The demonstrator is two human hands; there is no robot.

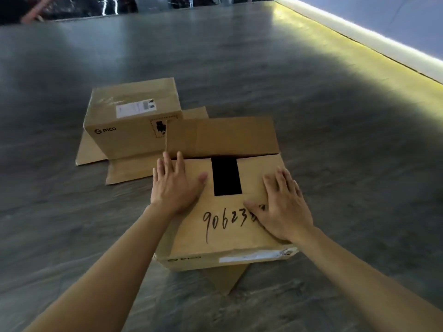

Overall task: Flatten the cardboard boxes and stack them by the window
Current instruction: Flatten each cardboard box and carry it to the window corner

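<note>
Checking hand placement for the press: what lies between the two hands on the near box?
In the head view, between the left hand and the right hand lie a black rectangle and handwritten digits on the near box.

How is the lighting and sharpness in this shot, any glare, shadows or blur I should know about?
Head view: a bright strip light along the right wall's base throws yellowish glare on the floor; the left and far floor are dimmer. The near box and both hands, left hand and right hand, are fairly sharp; floor edges smear, and wide-angle distortion bends the wall line.
</note>
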